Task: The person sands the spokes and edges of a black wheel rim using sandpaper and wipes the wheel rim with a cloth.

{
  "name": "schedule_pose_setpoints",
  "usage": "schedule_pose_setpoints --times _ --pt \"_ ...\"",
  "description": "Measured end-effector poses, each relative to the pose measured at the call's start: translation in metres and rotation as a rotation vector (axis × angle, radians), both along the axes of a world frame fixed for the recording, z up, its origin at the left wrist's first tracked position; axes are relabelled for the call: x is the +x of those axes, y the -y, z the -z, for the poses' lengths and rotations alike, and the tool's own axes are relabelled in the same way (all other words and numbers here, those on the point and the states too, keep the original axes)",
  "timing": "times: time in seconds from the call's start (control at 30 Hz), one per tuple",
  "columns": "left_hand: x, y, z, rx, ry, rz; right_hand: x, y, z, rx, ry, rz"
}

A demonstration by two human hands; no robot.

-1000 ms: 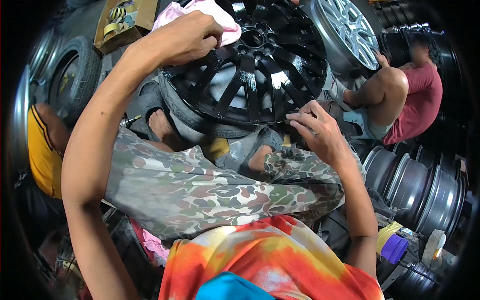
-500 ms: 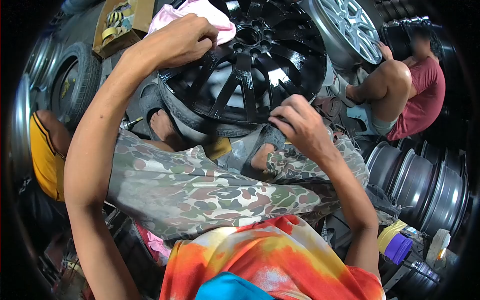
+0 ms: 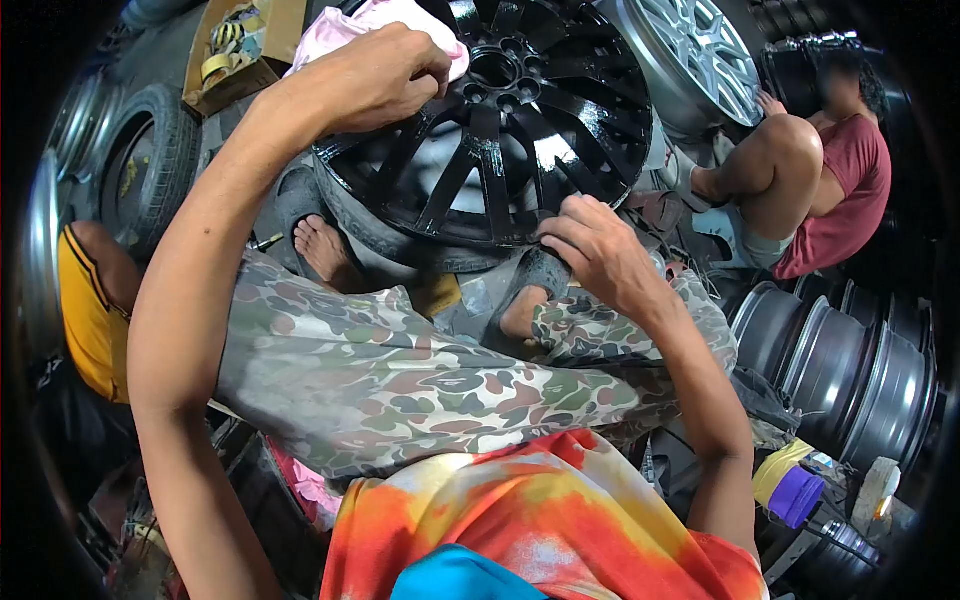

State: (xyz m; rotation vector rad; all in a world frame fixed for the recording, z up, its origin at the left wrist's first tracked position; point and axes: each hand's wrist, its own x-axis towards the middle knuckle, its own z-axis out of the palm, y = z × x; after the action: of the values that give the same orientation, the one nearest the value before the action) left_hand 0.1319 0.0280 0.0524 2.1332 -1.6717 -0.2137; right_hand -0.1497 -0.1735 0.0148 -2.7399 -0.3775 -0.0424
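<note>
Fingers curl on the left hand (image 3: 385, 80) and bend on the right hand (image 3: 606, 254), any pinch unclear; light contact suits the glossy wheel (image 3: 487, 160).

You can pass a hand above the near part of the black wheel (image 3: 487, 125), between your left hand (image 3: 398, 80) and your right hand (image 3: 597, 248). Beyond the left one, the pink cloth (image 3: 335, 38) and then the cardboard box (image 3: 238, 88) obstruct; on the far right, the silver wheel (image 3: 692, 55) blocks you, with another person's hand (image 3: 769, 104) touching it.
</note>
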Motion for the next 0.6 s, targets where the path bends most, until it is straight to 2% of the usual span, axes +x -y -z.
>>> schedule_pose_setpoints --times 0.13,0.23,0.43,0.47,0.5,0.53,0.6 --pt "0.001 -0.003 0.001 0.023 0.027 -0.031 0.003 -0.013 0.001 0.042 -0.024 0.066" --pt "-0.001 -0.004 0.000 0.012 -0.008 -0.013 0.005 -0.027 0.007 0.220 0.007 0.136" --pt "-0.019 0.006 0.003 0.039 -0.038 0.049 -0.030 0.004 -0.020 -0.023 -0.027 0.261" --pt "-0.027 0.008 0.003 0.021 -0.037 0.077 -0.032 0.004 -0.020 -0.022 -0.026 0.268" --pt "-0.034 0.012 0.002 0.088 -0.071 0.075 -0.034 0.005 -0.021 0.034 0.011 0.371" --pt "-0.043 0.014 0.007 0.030 -0.020 0.117 -0.033 0.006 -0.022 0.089 0.056 0.468" --pt "-0.064 0.018 0.009 0.036 -0.059 0.204 -0.029 0.008 -0.010 0.094 0.093 0.469"
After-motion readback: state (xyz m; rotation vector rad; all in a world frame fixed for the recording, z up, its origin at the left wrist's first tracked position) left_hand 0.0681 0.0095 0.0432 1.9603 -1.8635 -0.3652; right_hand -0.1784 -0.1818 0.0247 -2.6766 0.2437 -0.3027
